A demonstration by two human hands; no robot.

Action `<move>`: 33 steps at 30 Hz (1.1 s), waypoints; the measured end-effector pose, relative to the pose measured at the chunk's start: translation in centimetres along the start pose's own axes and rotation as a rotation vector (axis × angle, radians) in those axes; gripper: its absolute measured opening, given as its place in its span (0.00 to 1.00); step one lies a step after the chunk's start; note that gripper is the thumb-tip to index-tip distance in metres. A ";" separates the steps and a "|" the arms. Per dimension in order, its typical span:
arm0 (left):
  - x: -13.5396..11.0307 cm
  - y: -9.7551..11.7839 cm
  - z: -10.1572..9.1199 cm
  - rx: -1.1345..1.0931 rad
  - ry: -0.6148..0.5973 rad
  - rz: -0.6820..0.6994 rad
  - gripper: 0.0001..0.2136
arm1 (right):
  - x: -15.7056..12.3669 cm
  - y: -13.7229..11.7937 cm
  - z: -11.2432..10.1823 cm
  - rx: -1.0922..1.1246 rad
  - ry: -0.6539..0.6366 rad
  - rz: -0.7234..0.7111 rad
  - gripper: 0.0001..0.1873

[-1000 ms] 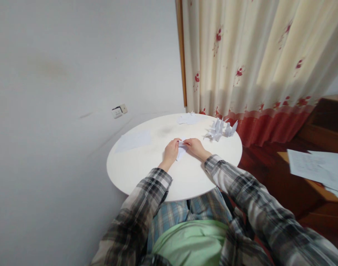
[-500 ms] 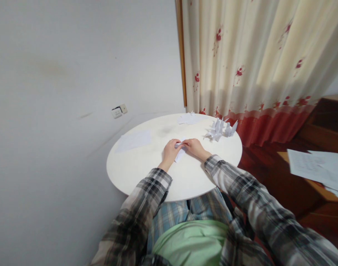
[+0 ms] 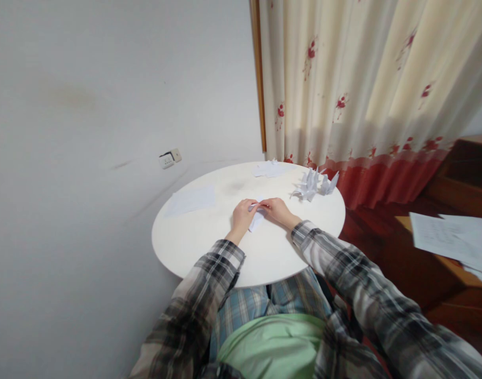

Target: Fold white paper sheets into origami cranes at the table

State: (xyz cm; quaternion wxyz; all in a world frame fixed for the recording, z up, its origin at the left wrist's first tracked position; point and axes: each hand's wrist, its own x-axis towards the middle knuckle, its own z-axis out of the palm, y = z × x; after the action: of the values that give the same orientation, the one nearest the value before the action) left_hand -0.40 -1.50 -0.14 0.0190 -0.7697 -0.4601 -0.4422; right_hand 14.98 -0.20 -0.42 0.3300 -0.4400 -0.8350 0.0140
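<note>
A small piece of folded white paper lies on the round white table, pointing toward me. My left hand pinches its upper part from the left. From the right, my right hand grips the same paper, and the fingertips of both hands meet over it. The fingers partly cover the folds, so their exact shape is hidden. Several folded paper cranes stand in a cluster to the right, beyond my right hand.
Flat white sheets lie at the table's left. More paper pieces are at the far edge. A wall with a socket borders the left, a curtain the back. Printed sheets rest on wooden furniture at right.
Almost nothing differs. Both hands stay on the folded paper in the same place, with only a very slight shift of the fingers.
</note>
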 end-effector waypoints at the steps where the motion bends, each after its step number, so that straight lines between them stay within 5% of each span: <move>1: 0.0 0.0 0.0 -0.003 -0.003 -0.001 0.07 | 0.0 0.0 0.0 -0.003 -0.004 0.005 0.11; 15: 0.1 0.2 -0.1 -0.019 -0.028 -0.004 0.07 | -0.1 -0.2 -0.3 -0.022 -0.032 0.035 0.12; 33: 0.0 -0.2 0.0 -0.019 -0.034 -0.065 0.21 | 0.0 -0.6 -0.5 -0.059 -0.070 0.052 0.12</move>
State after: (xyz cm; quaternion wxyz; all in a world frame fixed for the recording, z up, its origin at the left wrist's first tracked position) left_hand -0.54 -1.39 -0.16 -0.0105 -0.7618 -0.4810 -0.4338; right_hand 14.84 -0.75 0.18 0.2870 -0.4702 -0.8345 0.0135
